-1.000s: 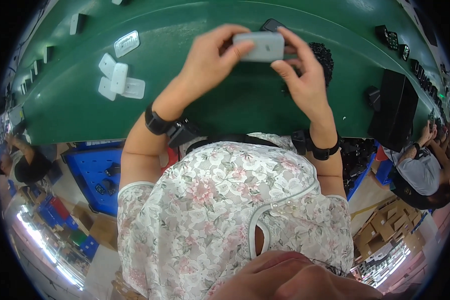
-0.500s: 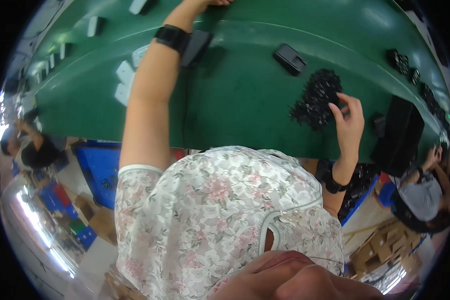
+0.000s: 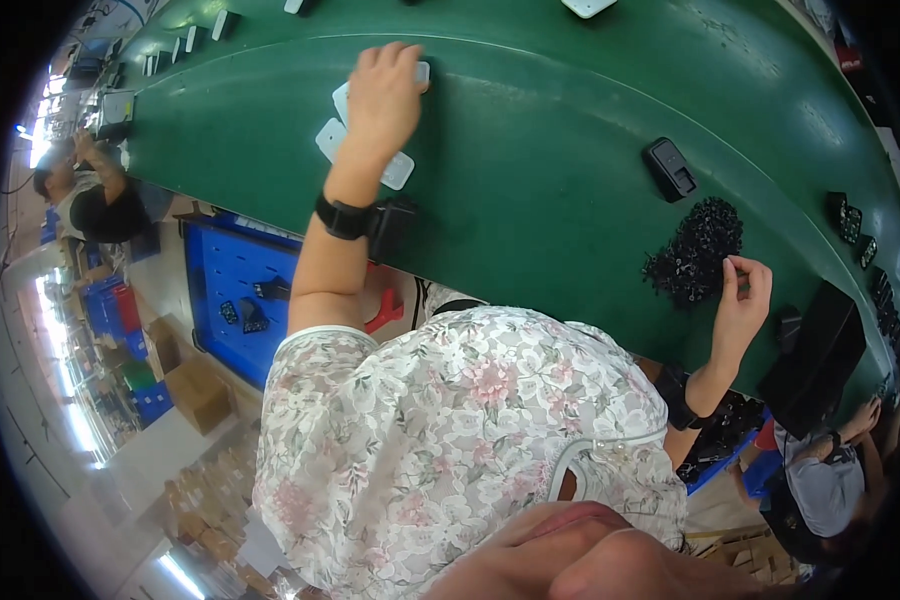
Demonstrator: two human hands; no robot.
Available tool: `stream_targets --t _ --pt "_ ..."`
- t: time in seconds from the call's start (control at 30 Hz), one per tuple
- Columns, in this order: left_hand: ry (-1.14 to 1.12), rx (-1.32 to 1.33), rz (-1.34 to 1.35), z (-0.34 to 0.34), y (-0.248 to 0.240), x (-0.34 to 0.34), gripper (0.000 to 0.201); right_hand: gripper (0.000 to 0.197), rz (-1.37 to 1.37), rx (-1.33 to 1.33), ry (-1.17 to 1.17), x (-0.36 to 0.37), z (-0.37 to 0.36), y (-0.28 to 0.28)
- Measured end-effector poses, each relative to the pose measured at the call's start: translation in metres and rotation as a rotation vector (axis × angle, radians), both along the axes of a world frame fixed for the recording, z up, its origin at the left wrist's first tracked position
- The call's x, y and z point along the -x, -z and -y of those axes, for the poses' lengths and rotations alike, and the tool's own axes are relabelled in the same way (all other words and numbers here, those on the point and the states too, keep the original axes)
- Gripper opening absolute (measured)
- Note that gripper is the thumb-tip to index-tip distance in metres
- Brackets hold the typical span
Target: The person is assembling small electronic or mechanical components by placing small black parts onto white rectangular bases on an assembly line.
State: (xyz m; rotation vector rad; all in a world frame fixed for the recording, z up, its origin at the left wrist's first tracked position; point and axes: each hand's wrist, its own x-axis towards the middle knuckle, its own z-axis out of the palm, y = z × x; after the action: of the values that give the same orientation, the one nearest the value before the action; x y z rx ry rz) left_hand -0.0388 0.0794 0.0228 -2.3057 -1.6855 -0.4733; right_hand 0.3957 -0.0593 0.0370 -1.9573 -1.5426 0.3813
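Observation:
My left hand is curled over a pale plastic piece, whose end shows past the fingers; the hand covers the rest. Beside that wrist lie flat white plastic plates, partly behind the hand and forearm. At the right, my right hand is closed in a pinch at the near right edge of a heap of small black parts with shiny bits. Whatever sits between its fingertips is too small to make out. A black plastic housing with a rectangular notch lies just beyond the heap.
Black bands circle both my forearms. A black box stands at the table's right edge. On the green table, more white pieces and black parts lie farther off. Blue trays are below the edge; a co-worker sits on each side.
My left hand has come back from the far edge to the white plates, now with a pale piece. The right hand stays by the heap, its thumb and finger now together. The view has shifted.

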Motion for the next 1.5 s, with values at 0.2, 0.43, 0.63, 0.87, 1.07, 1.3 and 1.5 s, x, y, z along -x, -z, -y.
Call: stream_targets --t 0.2,0.43,0.63,0.87,1.07,1.3,1.5 --pt "-0.222 0.314 0.020 -0.006 0.002 0.037 0.039 0.008 -0.079 0.003 0.078 0.003 0.006 -0.004" --pt "0.015 0.285 0.313 -0.009 0.014 0.042 0.037 0.008 -0.291 0.023 0.144 0.001 0.017 -0.001" --pt "0.006 0.052 0.100 -0.012 0.024 0.009 0.044 0.011 -0.609 -0.109 0.053 0.018 0.013 -0.004" --pt "-0.179 0.319 0.411 -0.014 0.022 0.007 0.049 0.012 -1.025 -0.012 -0.104 0.057 -0.008 -0.013" --pt "0.139 0.524 0.843 0.019 -0.008 -0.069 0.043 0.011 -1.117 0.008 -0.161 0.064 -0.011 -0.018" --pt "0.407 0.907 0.936 0.070 -0.034 -0.161 0.020 0.010 -1.206 0.040 -0.222 0.084 -0.016 -0.021" --pt "0.579 0.562 0.919 0.073 -0.023 -0.182 0.016 0.009 -1.097 0.071 -0.187 0.087 -0.018 -0.018"
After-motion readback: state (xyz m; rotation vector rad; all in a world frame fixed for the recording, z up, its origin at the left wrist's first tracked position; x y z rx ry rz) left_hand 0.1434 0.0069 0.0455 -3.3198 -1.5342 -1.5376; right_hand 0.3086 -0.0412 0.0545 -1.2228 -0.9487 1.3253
